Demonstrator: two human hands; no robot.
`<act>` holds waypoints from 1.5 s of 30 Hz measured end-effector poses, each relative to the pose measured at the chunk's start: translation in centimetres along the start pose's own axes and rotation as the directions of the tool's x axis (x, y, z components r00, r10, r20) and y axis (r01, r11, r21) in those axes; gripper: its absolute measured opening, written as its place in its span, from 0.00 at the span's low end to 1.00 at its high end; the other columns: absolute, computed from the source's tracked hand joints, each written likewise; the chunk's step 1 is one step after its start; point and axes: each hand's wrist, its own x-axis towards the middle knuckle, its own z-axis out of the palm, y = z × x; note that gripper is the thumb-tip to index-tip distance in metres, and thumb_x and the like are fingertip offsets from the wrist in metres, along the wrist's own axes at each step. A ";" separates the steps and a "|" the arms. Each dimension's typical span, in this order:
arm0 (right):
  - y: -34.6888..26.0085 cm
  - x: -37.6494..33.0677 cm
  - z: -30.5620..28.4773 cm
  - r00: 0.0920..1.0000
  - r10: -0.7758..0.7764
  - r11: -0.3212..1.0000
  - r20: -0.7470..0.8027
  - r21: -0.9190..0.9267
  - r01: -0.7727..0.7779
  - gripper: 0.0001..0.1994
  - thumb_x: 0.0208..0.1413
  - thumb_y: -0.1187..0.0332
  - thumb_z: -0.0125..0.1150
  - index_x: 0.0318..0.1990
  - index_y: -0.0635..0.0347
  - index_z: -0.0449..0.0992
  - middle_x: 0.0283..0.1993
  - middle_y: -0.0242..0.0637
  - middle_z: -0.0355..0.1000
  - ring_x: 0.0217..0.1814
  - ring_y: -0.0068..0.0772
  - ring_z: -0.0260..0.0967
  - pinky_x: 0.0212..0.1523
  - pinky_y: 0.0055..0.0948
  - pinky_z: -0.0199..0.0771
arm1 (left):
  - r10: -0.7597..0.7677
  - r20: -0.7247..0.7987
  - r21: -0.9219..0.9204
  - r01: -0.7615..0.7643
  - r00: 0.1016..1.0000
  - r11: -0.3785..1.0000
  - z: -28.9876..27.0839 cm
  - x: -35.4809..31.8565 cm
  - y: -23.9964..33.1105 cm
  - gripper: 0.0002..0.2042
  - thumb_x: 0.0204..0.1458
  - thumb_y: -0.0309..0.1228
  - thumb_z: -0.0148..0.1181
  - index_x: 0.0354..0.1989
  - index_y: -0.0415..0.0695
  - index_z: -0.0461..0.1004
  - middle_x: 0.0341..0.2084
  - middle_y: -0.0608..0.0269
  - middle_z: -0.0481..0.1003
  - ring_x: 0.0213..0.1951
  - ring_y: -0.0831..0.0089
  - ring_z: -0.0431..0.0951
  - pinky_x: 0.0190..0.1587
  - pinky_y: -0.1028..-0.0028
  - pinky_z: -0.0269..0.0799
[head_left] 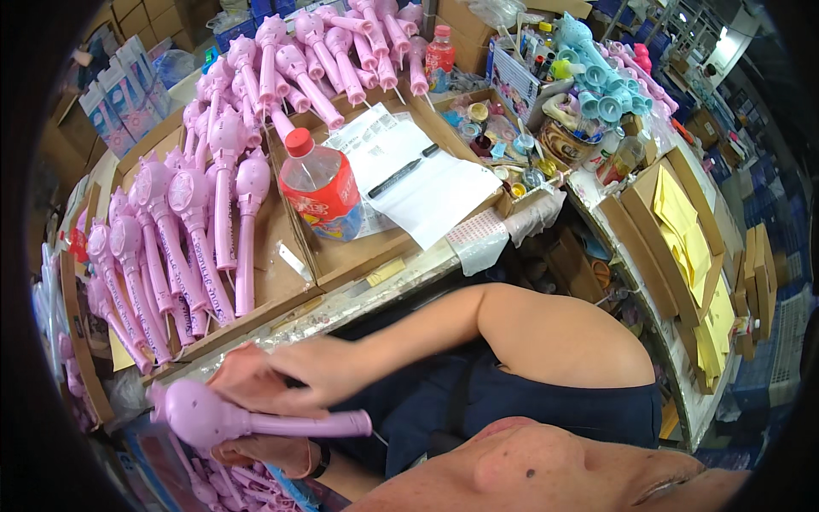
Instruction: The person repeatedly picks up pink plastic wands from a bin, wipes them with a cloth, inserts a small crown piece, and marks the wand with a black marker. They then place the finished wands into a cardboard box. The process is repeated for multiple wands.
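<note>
My left hand (281,455) is closed around a pink toy wand (203,415) from below. The wand lies sideways, its round, eared head to the left and its tubular handle to the right. My right hand (316,369), slightly blurred, is just above the wand and bunches a salmon-coloured cloth (243,375) against the upper side of its head. The cloth hides most of the right fingertips. A dark band circles my left wrist. Beneath this hand, more pink wands (235,486) lie heaped in a container with a blue edge.
Beyond my hands, a cardboard tray (286,243) bears rows of pink wands (188,196). Beside them stand a red-capped bottle (320,183) and paper sheets (435,192) with a black pen (397,177). Paint pots (519,189), turquoise parts (601,72) and yellow paper (682,230) sit to the right.
</note>
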 end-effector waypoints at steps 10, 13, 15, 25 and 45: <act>0.3 -5.7 -3.6 0.790 0.315 0.944 0.526 -0.259 -0.204 0.29 0.47 0.69 0.62 0.58 0.58 0.57 0.32 0.53 0.74 0.38 0.58 0.74 0.37 0.51 0.72 | 0.275 -0.184 0.340 -0.202 0.944 0.918 -3.3 0.2 2.0 0.19 0.63 0.43 0.45 0.48 0.36 0.65 0.41 0.55 0.70 0.43 0.66 0.69 0.50 0.64 0.64; -0.3 -6.8 -6.3 0.735 0.327 0.937 0.593 -0.307 -0.170 0.28 0.47 0.70 0.61 0.57 0.57 0.58 0.32 0.53 0.74 0.37 0.58 0.74 0.36 0.52 0.71 | 0.307 -0.165 0.420 -0.215 0.937 0.882 -3.7 0.2 2.0 0.19 0.64 0.42 0.44 0.47 0.35 0.65 0.41 0.53 0.70 0.44 0.65 0.70 0.50 0.63 0.64; -0.6 -7.3 -7.9 0.712 0.365 0.915 0.600 -0.374 -0.154 0.28 0.47 0.70 0.61 0.57 0.57 0.59 0.31 0.52 0.73 0.36 0.58 0.73 0.36 0.52 0.71 | 0.328 -0.083 0.482 -0.250 0.941 0.840 -3.3 0.4 1.8 0.19 0.64 0.42 0.43 0.47 0.34 0.65 0.42 0.53 0.71 0.44 0.64 0.70 0.50 0.63 0.64; -3.2 -9.0 -13.2 0.724 0.474 0.843 0.500 -0.494 -0.210 0.21 0.44 0.71 0.62 0.47 0.63 0.65 0.33 0.52 0.74 0.38 0.58 0.73 0.38 0.52 0.71 | -0.005 0.333 0.147 -0.047 0.943 0.988 3.0 0.7 1.7 0.16 0.63 0.37 0.44 0.41 0.32 0.68 0.37 0.49 0.73 0.37 0.63 0.74 0.43 0.66 0.69; 0.0 -6.2 -8.8 0.733 0.326 0.929 0.597 -0.347 -0.131 0.26 0.49 0.66 0.61 0.56 0.52 0.61 0.34 0.49 0.75 0.35 0.55 0.74 0.34 0.51 0.73 | 0.332 -0.020 0.508 -0.277 0.943 0.816 -3.5 -0.3 2.1 0.17 0.51 0.33 0.59 0.45 0.36 0.69 0.45 0.49 0.74 0.47 0.61 0.75 0.53 0.64 0.69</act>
